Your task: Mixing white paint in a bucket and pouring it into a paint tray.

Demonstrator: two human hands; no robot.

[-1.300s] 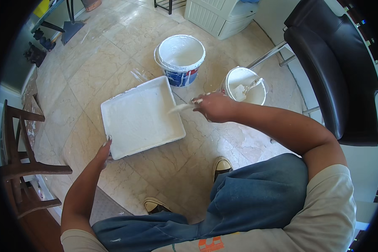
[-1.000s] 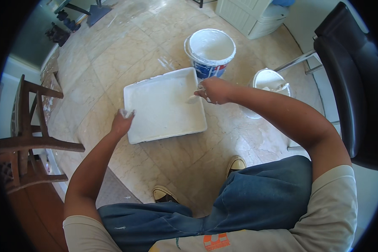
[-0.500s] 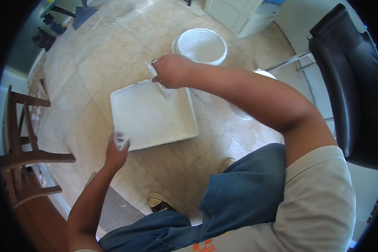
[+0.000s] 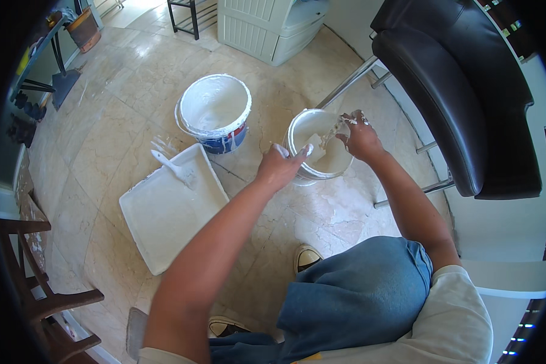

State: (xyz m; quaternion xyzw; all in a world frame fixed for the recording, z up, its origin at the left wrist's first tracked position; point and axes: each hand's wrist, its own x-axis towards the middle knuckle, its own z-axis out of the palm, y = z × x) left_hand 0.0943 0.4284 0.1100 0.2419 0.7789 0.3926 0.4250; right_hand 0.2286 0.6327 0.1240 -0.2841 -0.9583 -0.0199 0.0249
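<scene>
My left hand (image 4: 279, 167), its fingertips smeared white, grips the near-left rim of a white bucket (image 4: 294, 130). Over the same bucket, my right hand (image 4: 363, 138) holds a paint-coated scraper (image 4: 316, 147) whose flat pale blade points down inside. White flecks cover the right fingers, and the scraper's handle is partly hidden by them. To the left lies a shallow tray (image 4: 158, 224) coated with white paint. A white-handled tool (image 4: 171, 165) rests in it, handle over the far edge; its head is buried in paint.
A larger blue-and-white bucket (image 4: 223, 143) stands beyond the tray. A black padded chair (image 4: 449, 91) with metal legs is at the right. Wooden chair (image 4: 60, 303) parts fill the left edge. A pale cabinet (image 4: 255, 30) and dustpan (image 4: 65, 85) stand farther back.
My right hand has left the white-handled tool in the tray and moved right to the smaller bucket. My left hand has let go of the tray and taken that bucket's rim. The view has shifted right.
</scene>
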